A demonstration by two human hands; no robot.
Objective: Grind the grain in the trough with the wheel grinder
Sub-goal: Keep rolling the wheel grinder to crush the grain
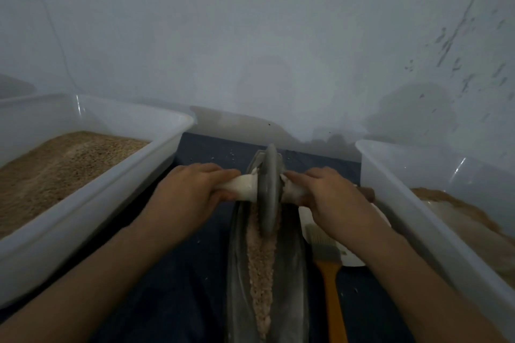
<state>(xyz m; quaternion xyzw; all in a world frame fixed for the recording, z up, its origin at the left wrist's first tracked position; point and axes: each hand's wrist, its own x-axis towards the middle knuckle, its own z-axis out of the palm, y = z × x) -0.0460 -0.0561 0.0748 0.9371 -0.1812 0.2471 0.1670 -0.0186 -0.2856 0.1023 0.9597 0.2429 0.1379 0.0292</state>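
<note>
We have the wheel grinder (269, 189) standing on edge in the far part of the trough (289, 273), a long, narrow, boat-shaped channel that runs from us toward the wall on a dark cloth (172, 273). The grey disc looks like cast metal or stone, so we judge it heavy and stiff; its own weight should do most of the crushing, and our job is mainly to steer it and keep it upright. The place to hold it is the pale axle handle (241, 186) that sticks out on both sides of the disc, and that is where we have it: our left hand (192, 192) has fingers curled round the left stub, our right hand (331, 195) wraps the right stub, both close against the disc. The handle looks dusted with flour, so it may be a little slippery. A ribbon of coarse, pinkish grain (262, 273) lies along the bottom of the trough on our side of the wheel, still lumpy, so we judge plenty of rolling remains. Just right of the trough a brush (326, 253) with an orange handle lies partly on a white plate (354, 259). Two white tubs flank us: the left tub (92, 203) holds brown grain, and the right tub (412, 217) holds a smaller brown heap.
</note>
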